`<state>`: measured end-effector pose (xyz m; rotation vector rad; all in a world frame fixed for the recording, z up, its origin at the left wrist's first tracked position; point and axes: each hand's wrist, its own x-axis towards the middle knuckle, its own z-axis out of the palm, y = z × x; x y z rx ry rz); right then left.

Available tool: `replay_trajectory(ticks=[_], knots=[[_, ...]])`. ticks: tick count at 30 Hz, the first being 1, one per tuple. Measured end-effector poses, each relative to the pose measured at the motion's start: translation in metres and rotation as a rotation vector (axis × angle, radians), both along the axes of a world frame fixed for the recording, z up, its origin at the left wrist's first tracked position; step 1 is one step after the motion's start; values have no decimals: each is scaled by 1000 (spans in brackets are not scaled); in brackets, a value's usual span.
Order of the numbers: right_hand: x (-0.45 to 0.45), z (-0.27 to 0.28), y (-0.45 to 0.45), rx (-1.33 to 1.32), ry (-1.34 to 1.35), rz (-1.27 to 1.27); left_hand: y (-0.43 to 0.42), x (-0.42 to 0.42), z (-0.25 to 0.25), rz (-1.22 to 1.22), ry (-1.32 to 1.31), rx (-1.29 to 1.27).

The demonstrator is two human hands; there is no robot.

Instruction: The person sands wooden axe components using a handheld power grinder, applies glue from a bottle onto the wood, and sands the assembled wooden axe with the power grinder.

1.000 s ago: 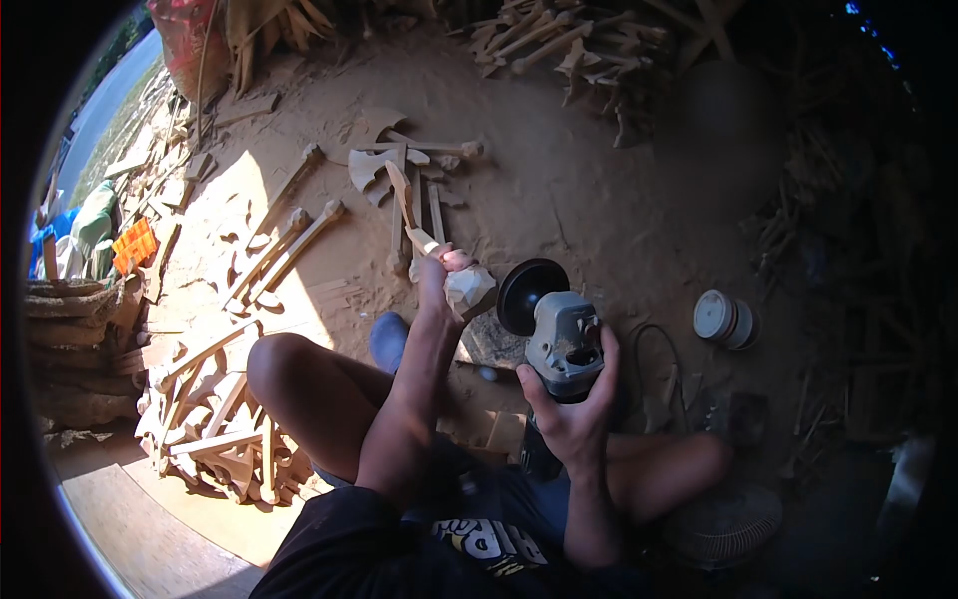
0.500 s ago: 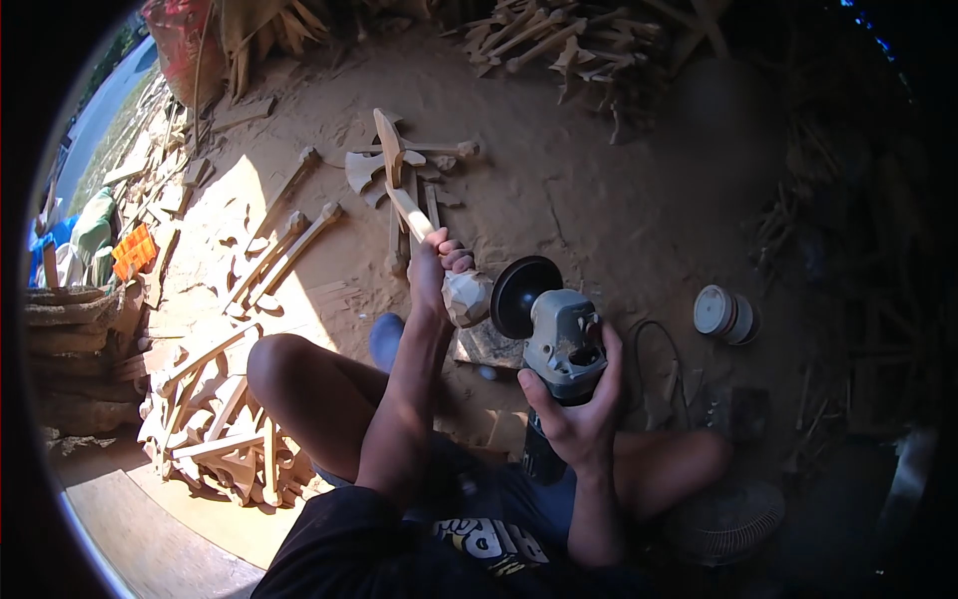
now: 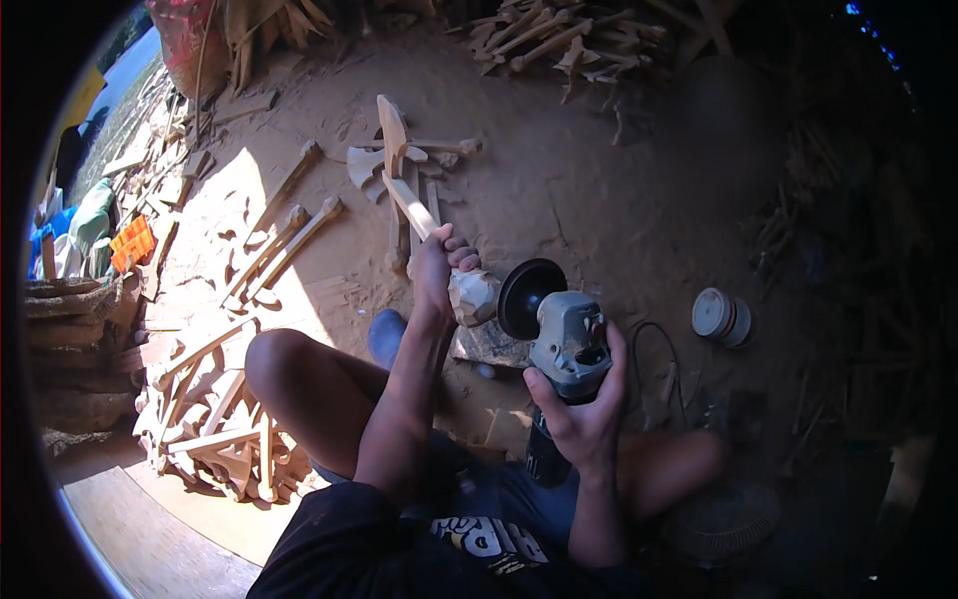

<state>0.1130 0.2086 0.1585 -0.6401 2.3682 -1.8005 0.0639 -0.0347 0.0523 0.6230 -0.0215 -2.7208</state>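
Note:
A carved wooden piece (image 3: 410, 207) with a faceted knob at its near end is gripped in my left hand (image 3: 442, 268). Its long part points away and up over the ground, above some axe-shaped wooden pieces (image 3: 366, 168). My right hand (image 3: 589, 410) is wrapped round a grey and black angle grinder (image 3: 571, 344). The grinder's round black disc (image 3: 528, 299) faces the knob, just to its right; whether they touch I cannot tell.
Carved sticks (image 3: 296, 248) lie on the ground at the left, with a heap of wooden pieces (image 3: 225, 424) nearer. Another pile (image 3: 569, 40) sits at the top. A white round container (image 3: 712, 313) stands at the right beside a dark cable (image 3: 671, 349).
The wooden piece has swung in my left hand, its far end now pointing more steeply away. The grinder has shifted slightly, a little to the right.

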Motion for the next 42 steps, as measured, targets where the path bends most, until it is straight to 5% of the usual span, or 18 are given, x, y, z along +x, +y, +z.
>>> replay_trajectory(ticks=[22,42], knots=[[10,-3,7,-39,-27,-106,-6,-4,-8,47,-74,-12],[20,6,-18,95,221,20,-1,1,0,27,-195,-48]])
